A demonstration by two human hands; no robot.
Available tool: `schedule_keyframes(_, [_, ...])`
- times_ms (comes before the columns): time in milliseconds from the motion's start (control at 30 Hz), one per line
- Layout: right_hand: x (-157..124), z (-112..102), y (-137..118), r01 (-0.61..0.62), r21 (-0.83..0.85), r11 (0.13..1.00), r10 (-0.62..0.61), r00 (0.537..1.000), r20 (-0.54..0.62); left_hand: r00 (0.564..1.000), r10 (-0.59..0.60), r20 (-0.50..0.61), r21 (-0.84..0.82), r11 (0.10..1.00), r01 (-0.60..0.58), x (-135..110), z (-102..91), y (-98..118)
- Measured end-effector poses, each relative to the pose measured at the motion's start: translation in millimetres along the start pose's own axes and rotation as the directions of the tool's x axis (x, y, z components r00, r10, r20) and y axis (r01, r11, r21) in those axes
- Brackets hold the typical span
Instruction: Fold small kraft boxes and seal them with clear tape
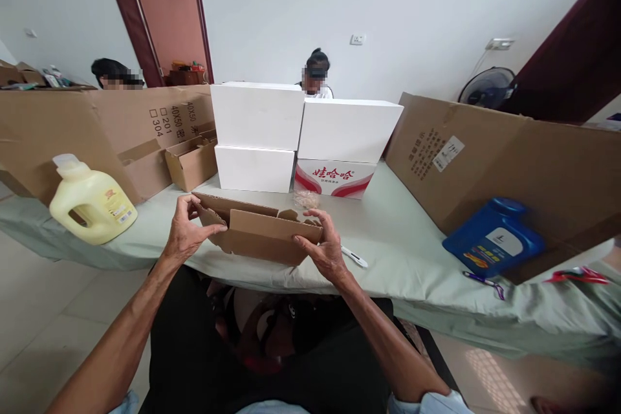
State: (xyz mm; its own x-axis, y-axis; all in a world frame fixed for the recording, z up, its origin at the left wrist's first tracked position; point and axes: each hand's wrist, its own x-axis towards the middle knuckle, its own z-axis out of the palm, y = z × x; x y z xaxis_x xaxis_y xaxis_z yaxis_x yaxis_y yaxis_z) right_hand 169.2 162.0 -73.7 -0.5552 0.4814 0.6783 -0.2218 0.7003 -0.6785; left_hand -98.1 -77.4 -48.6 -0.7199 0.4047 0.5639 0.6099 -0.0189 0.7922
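Carton (264, 236) is held at twelve o'clock, over the near edge of the cloth-covered table (407, 233); its long axis is set crosswise, its nine-o'clock end clamped by the left hand (187, 229), its three-o'clock end by the right hand (330, 249), neither being nearer.

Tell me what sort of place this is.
Probably a plain indoor room used as a makeshift workspace: tall cardboard panels stand along both sides of a cloth-covered table, white boxes are stacked between them, and a wall socket shows behind.
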Motion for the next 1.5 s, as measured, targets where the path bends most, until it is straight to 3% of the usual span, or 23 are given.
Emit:
schedule_keyframes(200, [-5.0,3.7,18.9,-0.198,0.088,0.976,0.17,0.952,0.254,0.986,-0.037,-0.161,0.082,0.995,0.051,9.4,16.9,-9.6])
schedule_keyframes(333, [2.6,-2.8,29.4,-0.256,0.015,0.966,0.236,0.91,0.341,0.978,-0.056,-0.199,0.136,0.987,0.084,17.3,22.9,-17.9])
schedule_keyframes(500, [0.5,-4.0,40.4,-0.31,-0.041,0.95,0.289,0.824,0.487,0.973,-0.082,-0.215,0.195,0.973,0.125,19.7,25.9,-17.9])
schedule_keyframes(633, [-11.0,-1.9,40.5,-0.303,-0.018,0.953,0.274,0.833,0.481,0.966,-0.123,-0.228,0.204,0.964,0.171,19.6,28.8,-15.7])
schedule_keyframes(733, [-13.3,-9.0,32.6,-0.245,-0.053,0.968,0.242,0.857,0.456,0.97,-0.098,-0.221,0.128,0.983,0.128,25.1,32.5,-15.8])
schedule_keyframes(833, [-5.5,-34.8,19.8,-0.109,-0.155,0.982,0.157,0.929,0.335,0.985,-0.033,-0.168,0.015,0.999,0.036,34.3,36.1,-16.3])
schedule_keyframes(900, [4.9,-66.2,10.7,-0.051,-0.259,0.965,0.08,0.992,0.102,0.993,-0.019,-0.112,0.04,0.999,0.024,39.2,37.9,-17.8])
schedule_keyframes(933, [11.3,-86.1,6.7,-0.052,-0.315,0.948,0.035,0.998,-0.06,0.996,-0.021,-0.084,0.083,0.996,0.028,40.5,38.6,-19.6])
schedule_keyframes(967, [18.1,-108.1,3.7,-0.075,-0.369,0.927,-0.015,0.972,-0.234,0.998,-0.028,-0.056,0.135,0.99,0.035,40.9,39.4,-22.4])
schedule_keyframes(1033, [32.4,-155.6,1.3,-0.162,-0.45,0.878,-0.111,0.846,-0.522,0.999,-0.045,0.011,0.236,0.971,0.041,39.0,41.6,-31.4])
schedule_keyframes(1100, [45.5,-200.8,5.5,-0.242,-0.506,0.828,-0.186,0.733,-0.654,0.991,-0.071,0.112,0.323,0.946,0.031,33.9,44.7,-45.0])
schedule_keyframes(1167, [55.3,-235.7,16.7,-0.354,-0.568,0.743,-0.203,0.69,-0.695,0.97,-0.109,0.218,0.386,0.922,0.017,26.9,49.3,-61.5])
schedule_keyframes(1267, [62.2,-259.9,44.9,-0.587,-0.61,0.532,-0.021,0.711,-0.703,0.933,-0.176,0.313,0.436,0.9,0.023,14.9,58.2,-86.1])
schedule_keyframes(1333, [63.0,-259.7,68.7,-0.666,-0.611,0.428,0.121,0.712,-0.691,0.912,-0.221,0.344,0.462,0.886,0.04,6.7,64.4,-99.5])
schedule_keyframes(1500, [67.2,-242.1,127.6,-0.695,-0.636,0.334,0.316,0.719,-0.62,0.861,-0.324,0.391,0.505,0.858,0.094,-13.9,74.7,-122.9])
